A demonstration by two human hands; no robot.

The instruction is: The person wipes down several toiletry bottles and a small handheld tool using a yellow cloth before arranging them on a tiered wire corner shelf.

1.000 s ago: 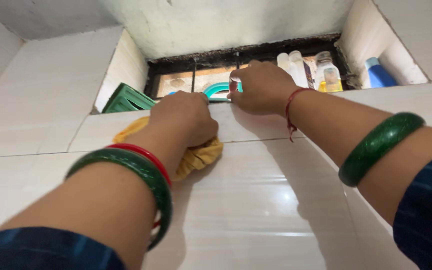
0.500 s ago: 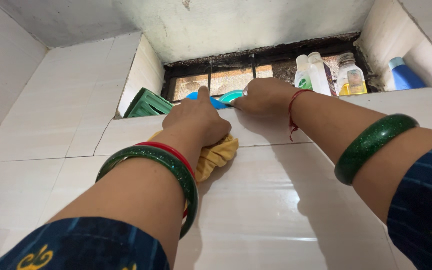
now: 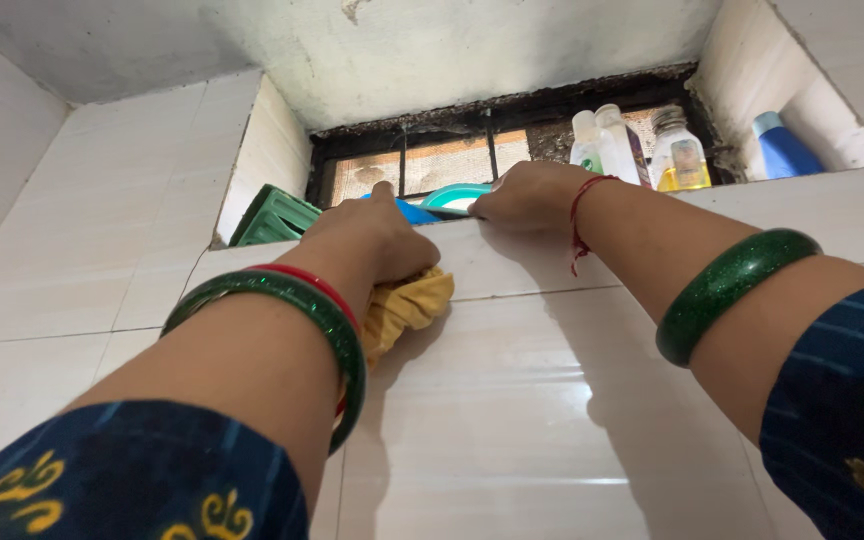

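Head view: I see my left hand [image 3: 377, 238] raised overhead, fist clenched around a yellow cloth [image 3: 404, 308] pressed against the white wall tile [image 3: 512, 400] just under the ledge. My right hand [image 3: 530, 196] reaches to the ledge edge, fingers curled on a teal dish [image 3: 457, 196] beside a blue one [image 3: 414, 211].

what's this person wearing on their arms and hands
Both arms have dark blue sleeves with yellow motifs. The left hand is bare; its wrist carries a glittery green bangle beside a thin red bangle. The right hand is bare too, with a red thread tied at the wrist and a thick green bangle further up the forearm.
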